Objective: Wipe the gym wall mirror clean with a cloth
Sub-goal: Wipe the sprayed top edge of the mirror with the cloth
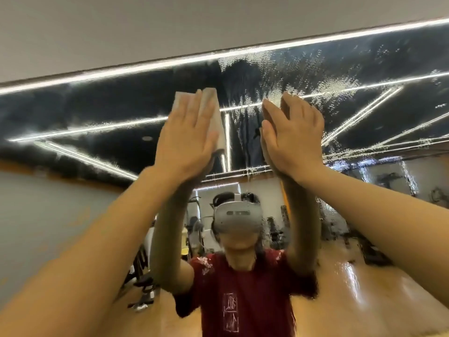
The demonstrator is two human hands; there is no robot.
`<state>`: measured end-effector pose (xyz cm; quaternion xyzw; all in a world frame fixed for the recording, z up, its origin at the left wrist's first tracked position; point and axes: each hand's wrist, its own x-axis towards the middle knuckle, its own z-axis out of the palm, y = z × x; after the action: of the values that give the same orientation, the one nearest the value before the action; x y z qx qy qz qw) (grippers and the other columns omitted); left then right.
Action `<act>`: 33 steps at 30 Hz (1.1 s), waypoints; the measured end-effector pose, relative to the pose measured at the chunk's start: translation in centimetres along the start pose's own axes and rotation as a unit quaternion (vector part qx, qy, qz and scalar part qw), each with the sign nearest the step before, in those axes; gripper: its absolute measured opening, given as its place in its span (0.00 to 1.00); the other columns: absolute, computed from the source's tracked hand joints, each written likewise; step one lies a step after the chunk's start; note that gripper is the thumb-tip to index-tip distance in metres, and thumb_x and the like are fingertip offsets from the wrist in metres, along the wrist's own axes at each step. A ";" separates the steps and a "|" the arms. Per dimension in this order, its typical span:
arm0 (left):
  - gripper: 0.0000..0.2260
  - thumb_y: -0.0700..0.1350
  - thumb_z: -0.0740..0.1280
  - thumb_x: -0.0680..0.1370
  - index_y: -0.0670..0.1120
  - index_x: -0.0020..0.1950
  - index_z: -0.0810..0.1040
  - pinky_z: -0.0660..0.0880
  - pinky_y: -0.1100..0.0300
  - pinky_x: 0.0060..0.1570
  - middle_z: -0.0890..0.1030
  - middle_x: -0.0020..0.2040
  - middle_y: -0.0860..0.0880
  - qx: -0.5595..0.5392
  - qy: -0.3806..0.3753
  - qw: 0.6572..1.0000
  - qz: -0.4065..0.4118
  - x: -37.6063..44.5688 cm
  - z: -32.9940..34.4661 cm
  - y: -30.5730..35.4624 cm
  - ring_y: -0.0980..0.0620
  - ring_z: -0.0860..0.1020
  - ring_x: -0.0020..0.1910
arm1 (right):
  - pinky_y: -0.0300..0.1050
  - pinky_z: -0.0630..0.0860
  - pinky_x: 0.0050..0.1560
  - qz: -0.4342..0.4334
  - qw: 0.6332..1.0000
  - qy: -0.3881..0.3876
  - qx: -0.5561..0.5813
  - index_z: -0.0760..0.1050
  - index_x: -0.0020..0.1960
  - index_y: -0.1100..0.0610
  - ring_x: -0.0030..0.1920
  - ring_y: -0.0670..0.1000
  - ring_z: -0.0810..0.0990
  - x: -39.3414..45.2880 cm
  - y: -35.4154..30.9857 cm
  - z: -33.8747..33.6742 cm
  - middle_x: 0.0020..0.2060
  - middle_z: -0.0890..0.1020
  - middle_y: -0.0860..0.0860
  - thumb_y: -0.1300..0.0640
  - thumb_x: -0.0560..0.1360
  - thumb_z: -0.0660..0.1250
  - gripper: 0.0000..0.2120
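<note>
Mirror-cleaning, partly done: left hand (187,139) flat, fingers straight, pressing pale folded cloth (213,110) against large wall-mounted gym mirror (73,113); right hand (294,137) likewise flat on glass, holding nothing. Wiped, streaky glass leftward; beaded droplets (315,91) remaining upper right, judged about half outstanding.

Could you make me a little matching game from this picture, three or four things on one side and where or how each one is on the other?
Things:
1. cloth
2. left hand
3. right hand
4. mirror

States:
A. flat on the glass, bare, nothing under it
B. speckled with droplets at its upper right
C. pale, pressed against the glass under a palm
D. fingers straight, pressing the pale pad

Pairs: 1-C, 2-D, 3-A, 4-B
</note>
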<state>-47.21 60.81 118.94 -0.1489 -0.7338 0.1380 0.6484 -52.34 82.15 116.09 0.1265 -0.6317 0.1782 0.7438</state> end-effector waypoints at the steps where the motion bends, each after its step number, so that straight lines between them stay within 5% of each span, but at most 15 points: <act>1: 0.28 0.55 0.46 0.84 0.47 0.81 0.43 0.44 0.47 0.78 0.46 0.81 0.46 -0.010 -0.008 1.000 0.011 -2.2 0.3 1.2 0.46 0.43 0.80 | 0.62 0.57 0.72 0.000 1.000 0.005 0.001 0.69 0.72 0.50 0.72 0.60 0.65 0.0 0.0 0.0 0.71 0.69 0.58 0.46 0.80 0.51 0.23; 9: 0.29 0.59 0.46 0.83 0.50 0.81 0.45 0.47 0.45 0.77 0.45 0.82 0.49 -0.012 -0.093 0.981 0.171 -10.7 1.4 4.2 0.47 0.43 0.80 | 0.60 0.60 0.70 0.009 0.996 0.006 0.087 0.69 0.73 0.51 0.71 0.59 0.66 0.5 0.7 -0.8 0.72 0.68 0.57 0.46 0.79 0.53 0.24; 17: 0.28 0.53 0.48 0.84 0.44 0.81 0.45 0.48 0.45 0.78 0.50 0.80 0.41 -0.037 0.010 0.997 -0.066 1.6 1.2 3.5 0.41 0.48 0.79 | 0.63 0.61 0.69 0.046 0.998 0.045 -0.009 0.72 0.69 0.55 0.71 0.62 0.66 -0.9 7.5 -2.6 0.71 0.68 0.60 0.50 0.79 0.55 0.21; 22: 0.29 0.55 0.48 0.83 0.45 0.81 0.44 0.39 0.47 0.77 0.45 0.81 0.43 -0.015 -0.012 0.996 0.091 -2.5 3.7 12.5 0.44 0.43 0.80 | 0.66 0.62 0.69 0.056 0.997 0.035 -0.029 0.70 0.71 0.53 0.70 0.61 0.67 -1.1 8.7 -2.2 0.69 0.70 0.60 0.49 0.80 0.56 0.22; 26: 0.30 0.57 0.48 0.83 0.48 0.81 0.45 0.38 0.52 0.77 0.46 0.81 0.46 0.010 -0.017 0.986 0.166 -2.3 3.3 10.6 0.47 0.42 0.79 | 0.64 0.62 0.69 0.051 0.998 0.036 -0.029 0.70 0.71 0.53 0.70 0.61 0.67 -1.0 8.8 -2.2 0.70 0.70 0.59 0.49 0.80 0.56 0.21; 33: 0.29 0.54 0.48 0.84 0.44 0.81 0.44 0.46 0.46 0.78 0.50 0.80 0.39 0.007 0.030 0.993 -0.115 6.0 0.5 1.9 0.38 0.48 0.79 | 0.66 0.66 0.66 0.047 0.997 0.058 -0.019 0.71 0.71 0.53 0.68 0.62 0.70 -1.1 9.0 -1.8 0.68 0.72 0.60 0.49 0.80 0.55 0.22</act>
<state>-48.36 64.95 123.59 -0.0631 -0.7254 0.0633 0.6825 -54.72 90.94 114.42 0.0717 -0.5957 0.2082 0.7725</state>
